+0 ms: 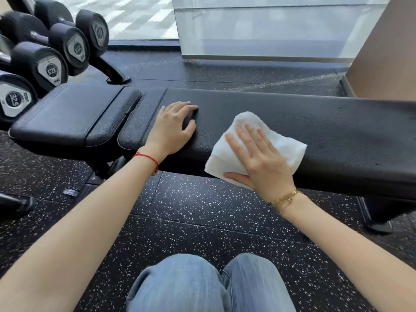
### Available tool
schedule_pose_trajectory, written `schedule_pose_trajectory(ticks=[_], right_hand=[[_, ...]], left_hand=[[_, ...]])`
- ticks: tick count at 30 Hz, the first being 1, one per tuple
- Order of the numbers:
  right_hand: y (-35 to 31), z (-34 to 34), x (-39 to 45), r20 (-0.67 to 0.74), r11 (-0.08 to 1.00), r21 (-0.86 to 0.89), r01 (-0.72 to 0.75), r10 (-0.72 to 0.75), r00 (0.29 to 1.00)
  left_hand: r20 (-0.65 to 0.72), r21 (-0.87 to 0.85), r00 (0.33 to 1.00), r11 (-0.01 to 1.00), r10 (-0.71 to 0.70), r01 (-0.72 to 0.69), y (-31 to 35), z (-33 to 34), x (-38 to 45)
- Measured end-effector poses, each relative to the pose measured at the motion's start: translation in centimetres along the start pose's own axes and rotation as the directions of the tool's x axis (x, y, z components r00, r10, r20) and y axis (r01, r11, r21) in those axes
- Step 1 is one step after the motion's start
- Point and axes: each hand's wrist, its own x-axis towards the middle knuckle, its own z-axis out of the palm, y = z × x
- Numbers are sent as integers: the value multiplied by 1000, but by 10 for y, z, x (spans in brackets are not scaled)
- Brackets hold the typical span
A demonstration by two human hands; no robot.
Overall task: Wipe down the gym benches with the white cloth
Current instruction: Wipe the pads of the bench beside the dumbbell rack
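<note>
So I've got my right hand (258, 158) laid flat on the white cloth (254, 145), fingers straight and spread a bit, thumb tucked along the cloth's near edge where it hangs over the front lip of the bench. The cloth sits folded on the long back pad (292, 122), toward its left half, just right of my left hand (173, 129). That one is only bracing: palm down on the pad near the seam, fingers loosely curled at the tips, thumb out, holding nothing.

Progress-wise, honestly hard to call. The pad shows no wet streaks I can pick out, so I can't say which bits are done. My guess is I'm mid-wipe on this bench, with the whole right stretch of the long pad left to cover, plus the seat pad (74, 113) on the left by the dumbbell rack (54, 57). No other benches are in view, so I've no idea how many are waiting.
</note>
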Motion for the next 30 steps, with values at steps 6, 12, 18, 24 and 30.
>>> schedule_pose_trajectory(ticks=[6, 12, 18, 24, 30], right_hand=[[30, -15, -41, -88, 1000, -13, 20, -21, 996], [-7, 1, -8, -138, 984, -161, 71, -94, 986], [-28, 8, 4, -114, 989, -131, 75, -90, 989], [31, -13, -46, -150, 994, -72, -88, 77, 986], [-15, -5, 23, 103, 974, 118, -192, 181, 978]], left_hand=[[6, 6, 1000, 1000, 6, -6, -3, -1, -1], [-6, 24, 1000, 999, -28, 29, 6, 0, 0], [-11, 9, 1000, 1000, 12, -12, -1, -1, -1], [-28, 20, 1000, 1000, 4, -3, 3, 1, 0], [-24, 14, 1000, 1000, 4, -4, 2, 2, 1]])
